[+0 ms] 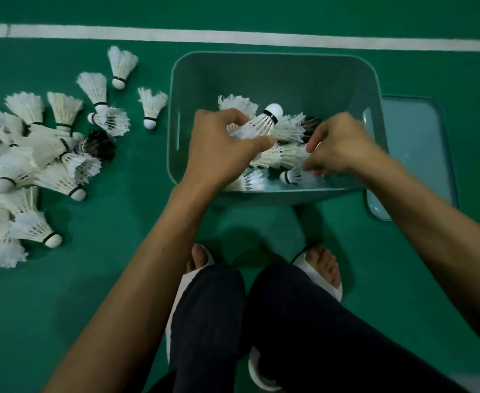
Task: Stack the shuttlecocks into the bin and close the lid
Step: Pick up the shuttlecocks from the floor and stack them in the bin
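I am holding my left hand [221,148] over the open bin [275,56], its fingers [234,116] and thumb curling round the feather skirt of one white shuttlecock [257,124], whose cork is pointing up and away to the right. My right hand [343,143] is reaching into the bin from the other side, fingers [318,134] curled down among the shuttlecocks in the bin [284,157]. I cannot tell whether they are pinching one or only touching the feathers. The lid [414,154] is lying flat on the green floor [119,279], just beside the bin on my right. Many loose shuttlecocks [40,154] are lying scattered on the floor to my left, a dark-feathered one [100,146] among them.
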A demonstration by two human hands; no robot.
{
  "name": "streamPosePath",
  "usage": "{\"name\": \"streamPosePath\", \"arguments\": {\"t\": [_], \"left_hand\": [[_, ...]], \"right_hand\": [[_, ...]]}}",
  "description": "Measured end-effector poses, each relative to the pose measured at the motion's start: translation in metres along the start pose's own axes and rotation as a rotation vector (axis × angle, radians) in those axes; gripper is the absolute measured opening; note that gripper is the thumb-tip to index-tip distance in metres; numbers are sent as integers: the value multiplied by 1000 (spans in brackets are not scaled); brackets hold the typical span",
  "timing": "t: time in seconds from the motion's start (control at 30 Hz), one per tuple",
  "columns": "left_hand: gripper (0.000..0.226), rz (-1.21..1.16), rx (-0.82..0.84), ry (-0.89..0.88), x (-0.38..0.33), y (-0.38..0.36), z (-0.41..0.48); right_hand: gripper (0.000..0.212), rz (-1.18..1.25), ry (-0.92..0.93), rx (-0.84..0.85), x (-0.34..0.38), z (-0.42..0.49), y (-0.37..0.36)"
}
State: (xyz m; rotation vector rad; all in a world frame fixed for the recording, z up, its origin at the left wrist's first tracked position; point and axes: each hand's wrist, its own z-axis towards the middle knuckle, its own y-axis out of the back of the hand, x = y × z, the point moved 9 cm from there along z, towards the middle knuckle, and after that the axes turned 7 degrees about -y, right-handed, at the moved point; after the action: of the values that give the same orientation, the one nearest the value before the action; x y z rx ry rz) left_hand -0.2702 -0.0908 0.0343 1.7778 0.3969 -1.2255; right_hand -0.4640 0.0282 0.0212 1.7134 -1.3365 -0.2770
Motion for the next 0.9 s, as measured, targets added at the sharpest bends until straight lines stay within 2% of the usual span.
{"name": "streamPosePath", "arguments": {"t": [0.13,0.2,0.27,0.47,0.57,0.77,0.9], "left_hand": [[52,17,47,113,15,-9,21],[67,27,50,142,19,-10,28],[76,43,56,157,22,-9,32],[77,72,80,198,30,-7,33],[74,82,83,205,32,-6,31],[61,88,108,190,31,-13,28],[70,88,143,198,31,-14,21]], "right_hand": [[19,-84,24,80,11,16,-22],[18,-72,-1,163,15,23,-40],[17,-29,-34,268,19,27,-61],[10,165,-117,437,19,35,-96],[7,89,-105,430,14,39,-102],[21,-207,49,348,34,32,-99],[23,-234,1,382,32,29,-58]]}}
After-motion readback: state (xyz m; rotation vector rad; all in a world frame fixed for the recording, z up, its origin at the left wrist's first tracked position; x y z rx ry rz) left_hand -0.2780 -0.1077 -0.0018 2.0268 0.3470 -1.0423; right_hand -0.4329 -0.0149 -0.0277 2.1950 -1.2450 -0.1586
